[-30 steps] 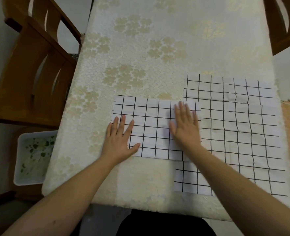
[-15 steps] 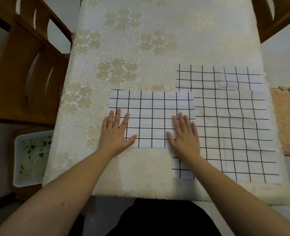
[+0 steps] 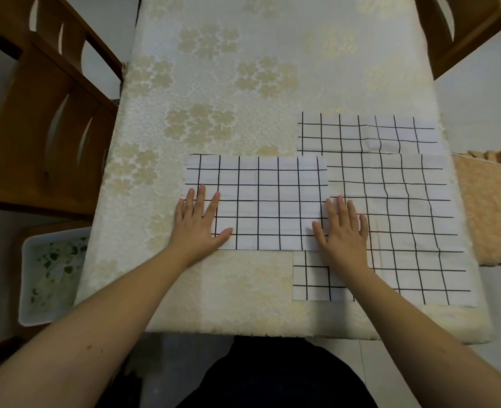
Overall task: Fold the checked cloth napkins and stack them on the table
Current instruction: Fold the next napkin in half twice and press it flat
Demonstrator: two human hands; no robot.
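Observation:
A folded white napkin with a black grid [image 3: 261, 198] lies flat on the table [image 3: 243, 83], in front of me. My left hand [image 3: 197, 222] rests flat on its left edge with fingers spread. My right hand [image 3: 342, 228] presses flat on its right edge, where it overlaps a pile of unfolded checked napkins [image 3: 405, 207] spread over the table's right side. Both hands hold nothing.
The table wears a cream cloth with gold flower print. Wooden chairs stand at the left [image 3: 43, 122] and far right [image 3: 455, 30]. A white plastic tub [image 3: 49, 272] sits on the floor at left. A peach cushion [image 3: 490, 210] lies past the right edge.
My right hand has slid to the right across the folded napkin to its right edge. My left hand stays at the left edge. The camera has shifted slightly.

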